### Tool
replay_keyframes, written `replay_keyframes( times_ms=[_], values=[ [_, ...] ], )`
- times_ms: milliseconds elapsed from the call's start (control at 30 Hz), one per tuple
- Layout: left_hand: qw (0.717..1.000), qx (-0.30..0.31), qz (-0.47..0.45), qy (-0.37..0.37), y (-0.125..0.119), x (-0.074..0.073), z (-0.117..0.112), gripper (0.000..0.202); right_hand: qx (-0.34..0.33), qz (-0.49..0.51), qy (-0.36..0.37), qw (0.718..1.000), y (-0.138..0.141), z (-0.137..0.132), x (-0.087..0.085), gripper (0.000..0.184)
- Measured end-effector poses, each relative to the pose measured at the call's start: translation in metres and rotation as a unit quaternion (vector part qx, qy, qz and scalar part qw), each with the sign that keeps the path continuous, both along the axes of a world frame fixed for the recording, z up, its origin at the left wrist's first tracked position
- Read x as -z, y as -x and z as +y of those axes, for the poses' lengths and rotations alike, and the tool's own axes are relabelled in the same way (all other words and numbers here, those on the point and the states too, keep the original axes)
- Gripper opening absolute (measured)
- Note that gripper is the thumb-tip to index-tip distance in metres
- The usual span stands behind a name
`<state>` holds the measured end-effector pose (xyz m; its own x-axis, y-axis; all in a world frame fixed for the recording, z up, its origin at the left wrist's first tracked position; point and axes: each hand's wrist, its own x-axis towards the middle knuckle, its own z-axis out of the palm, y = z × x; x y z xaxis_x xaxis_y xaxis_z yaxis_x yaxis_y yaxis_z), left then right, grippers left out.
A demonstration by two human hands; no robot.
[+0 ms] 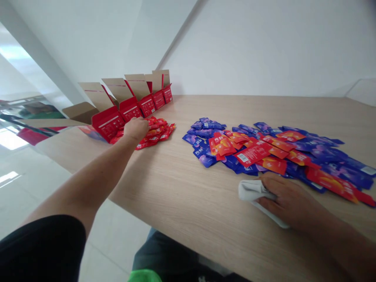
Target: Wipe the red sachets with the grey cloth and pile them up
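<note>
My left hand [136, 128] reaches out to the pile of red sachets [158, 133] in front of the red boxes. Its back is toward me and the fingers are hidden, so I cannot tell if they grip a sachet. My right hand [286, 199] is closed around a folded white cloth [251, 190], low over the near part of the table. Just beyond the cloth lies a wide heap of blue-purple sachets [202, 156], with several red-orange sachets [254, 152] scattered on top.
Several red cardboard boxes [110, 122] stand in a slanting row at the table's left, their flaps up. The wooden table [176, 188] meets a white wall [264, 51] at the back. Its near edge runs above my legs [164, 254]. Pale floor tiles [117, 235] show at the lower left.
</note>
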<state>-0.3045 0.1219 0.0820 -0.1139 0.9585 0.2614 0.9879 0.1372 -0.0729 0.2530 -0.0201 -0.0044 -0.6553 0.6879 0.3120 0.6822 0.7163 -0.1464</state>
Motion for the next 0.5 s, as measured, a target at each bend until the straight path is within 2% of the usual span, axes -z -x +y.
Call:
replay_keyframes(
  times_ms=[133, 233, 333, 500],
  values=[
    [0.999, -0.003, 0.018, -0.038, -0.005, 0.005, -0.01, 0.039, 0.004, 0.007, 0.015, 1.0, 0.004, -0.002, -0.006, 0.008],
    [0.998, 0.033, 0.003, -0.056, -0.025, 0.003, -0.019, 0.043, -0.002, 0.01, 0.026, 1.0, 0.009, -0.004, -0.012, 0.003],
    [0.994, 0.099, -0.027, -0.046, -0.066, 0.006, -0.029, 0.037, -0.001, 0.006, 0.039, 0.999, 0.014, -0.006, -0.018, 0.004],
    [0.964, 0.237, -0.125, 0.0, -0.162, 0.02, -0.047, 0.032, 0.004, 0.016, 0.051, 0.999, 0.017, -0.006, -0.021, 0.008]
  ],
)
